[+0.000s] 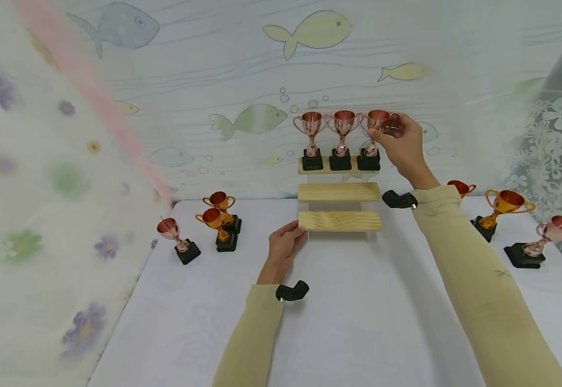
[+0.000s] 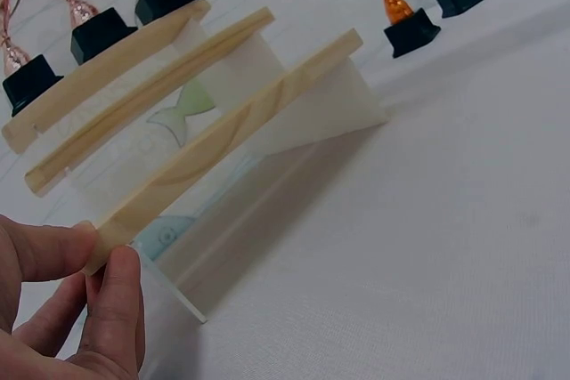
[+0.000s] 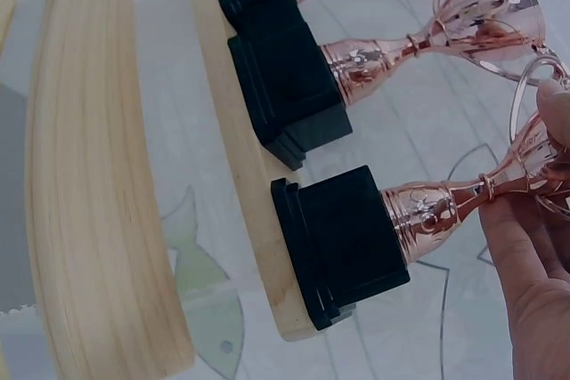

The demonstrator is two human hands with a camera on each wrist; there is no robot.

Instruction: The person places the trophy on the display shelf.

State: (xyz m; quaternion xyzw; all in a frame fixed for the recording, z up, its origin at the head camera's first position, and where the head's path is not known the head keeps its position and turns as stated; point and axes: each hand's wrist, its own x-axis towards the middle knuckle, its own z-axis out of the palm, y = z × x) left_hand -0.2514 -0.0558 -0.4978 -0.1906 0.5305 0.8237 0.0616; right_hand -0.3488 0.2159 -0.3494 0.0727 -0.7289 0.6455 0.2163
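Observation:
Three rose-gold trophies with black bases stand in a row on the top board [image 3: 287, 302] of a three-step display stand. Around the cup of the rightmost trophy [image 1: 370, 145], my right hand [image 1: 403, 145] grips with thumb and fingers; its base [image 3: 356, 242] sits at the board's right end. The middle trophy [image 1: 341, 134] and the left trophy [image 1: 311, 134] stand close beside it, handles nearly meeting. My left hand [image 1: 285, 247] pinches the left end of the lowest wooden board [image 2: 214, 153], thumb above and fingers beneath. The middle board [image 1: 339, 192] carries nothing.
On the left of the white table [image 1: 348, 312] stand two gold trophies [image 1: 226, 236] and a rose-gold trophy [image 1: 182, 244]. At the right are a gold trophy [image 1: 503, 207], a rose-gold one [image 1: 534, 244], and another cup [image 1: 462, 187] partly behind my sleeve. A fish-patterned curtain [image 1: 189, 80] hangs behind.

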